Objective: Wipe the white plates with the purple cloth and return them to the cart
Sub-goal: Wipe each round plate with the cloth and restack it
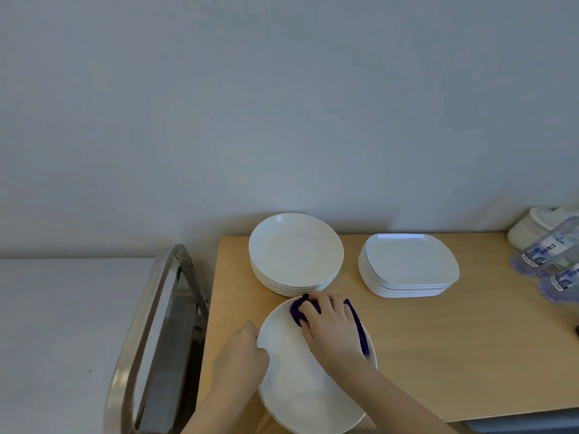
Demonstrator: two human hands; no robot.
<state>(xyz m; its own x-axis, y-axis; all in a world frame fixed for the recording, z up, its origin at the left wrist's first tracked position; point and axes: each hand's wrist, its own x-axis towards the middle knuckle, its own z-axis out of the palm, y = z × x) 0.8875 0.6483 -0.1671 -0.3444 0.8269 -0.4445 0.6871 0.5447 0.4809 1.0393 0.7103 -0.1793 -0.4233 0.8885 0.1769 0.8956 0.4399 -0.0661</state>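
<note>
Mid-wipe on one round white plate [300, 380], sitting on the wooden table [438, 355] at its near left corner. Right hand [329, 324] has fingers curled over the bunched purple cloth [357, 327], pressing it onto the plate's far half. Left hand [241, 355] grips the plate's left rim, thumb on top, fingers wrapped under the edge as far as I can tell. My read: task is early-to-mid. A stack of round plates [296, 252] sits just behind the one in hand, and a stack of squarish plates [410, 264] stands to its right, apart from it; can't tell which (if either) is already wiped. Metal cart [150, 339] is just left of the table, only its curved handle and part of the frame show, so I can't see any shelf or whether plates are back on it. Near edge of the plate in hand is cut off by the frame bottom. Far right: water bottles [551, 261] and a white lumpy thing [532, 227], both clipped and blurry, can't identify the latter.
</note>
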